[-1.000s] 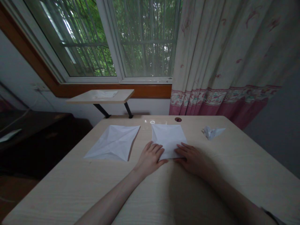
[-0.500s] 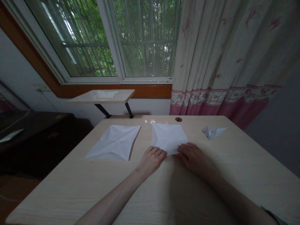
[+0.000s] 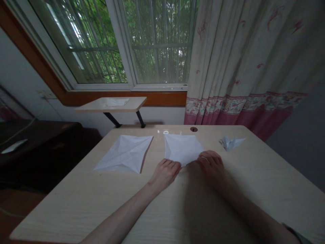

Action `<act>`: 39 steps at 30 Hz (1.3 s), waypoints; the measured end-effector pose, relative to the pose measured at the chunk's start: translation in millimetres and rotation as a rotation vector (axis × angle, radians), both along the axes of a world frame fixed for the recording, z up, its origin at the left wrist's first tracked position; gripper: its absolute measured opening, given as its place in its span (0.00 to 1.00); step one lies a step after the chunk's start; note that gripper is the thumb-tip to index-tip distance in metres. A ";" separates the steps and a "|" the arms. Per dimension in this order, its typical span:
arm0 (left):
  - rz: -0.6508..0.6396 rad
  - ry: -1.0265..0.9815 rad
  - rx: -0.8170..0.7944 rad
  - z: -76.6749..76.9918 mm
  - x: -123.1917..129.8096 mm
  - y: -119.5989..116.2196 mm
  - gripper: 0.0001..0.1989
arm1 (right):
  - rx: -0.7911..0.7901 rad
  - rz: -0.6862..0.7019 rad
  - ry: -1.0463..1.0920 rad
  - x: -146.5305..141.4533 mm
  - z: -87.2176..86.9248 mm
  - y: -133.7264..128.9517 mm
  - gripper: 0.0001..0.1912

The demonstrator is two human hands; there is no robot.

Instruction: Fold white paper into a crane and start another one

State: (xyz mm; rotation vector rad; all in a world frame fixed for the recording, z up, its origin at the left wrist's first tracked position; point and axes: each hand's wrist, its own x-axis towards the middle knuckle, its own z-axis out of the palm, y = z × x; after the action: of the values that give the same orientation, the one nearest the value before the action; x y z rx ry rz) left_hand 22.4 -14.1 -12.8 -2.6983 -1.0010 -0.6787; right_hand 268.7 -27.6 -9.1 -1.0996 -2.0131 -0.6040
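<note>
A white sheet of paper point(image 3: 184, 147) lies on the table in front of me, its near edge between my hands. My left hand point(image 3: 169, 169) has its fingers closed on the near left corner. At the near right corner, my right hand point(image 3: 211, 164) pinches the edge, which is slightly lifted. Its thumb is partly hidden in shadow. To the left lies a second white sheet of paper point(image 3: 125, 154), creased and a little raised at its corners. A small folded paper figure point(image 3: 232, 143), shaped like a bird, rests at the right.
The pale wooden table point(image 3: 142, 210) has a round cable hole point(image 3: 193, 129) near its far edge. A small raised shelf point(image 3: 96, 106) at the back left carries a whitish sheet point(image 3: 116, 102). Behind stand a window and a floral curtain point(image 3: 223, 67). A dark cabinet point(image 3: 30, 142) is at the left.
My right hand has moved slightly right and away from me, pulling at the paper's near right corner. The near edge has shifted a little. My left hand stays in place.
</note>
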 end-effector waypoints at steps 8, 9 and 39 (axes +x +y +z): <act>-0.002 -0.008 -0.039 0.3 1.7 -2.9 0.12 | 0.072 -0.145 0.010 -0.4 -5.1 -4.6 0.10; -0.003 -0.012 -0.042 0.7 1.9 -3.1 0.12 | 0.067 -0.141 0.011 -0.6 -6.0 -4.6 0.10; -0.087 -0.045 -0.105 8.5 -0.1 -2.4 0.09 | -0.099 -0.093 0.143 28.9 -24.9 33.2 0.25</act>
State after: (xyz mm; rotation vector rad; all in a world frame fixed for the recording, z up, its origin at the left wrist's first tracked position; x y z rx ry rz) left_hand 22.3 -16.4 -4.3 -2.8434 -0.9605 -0.7251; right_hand 297.6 5.6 -34.0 -1.2654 -1.8942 -0.4626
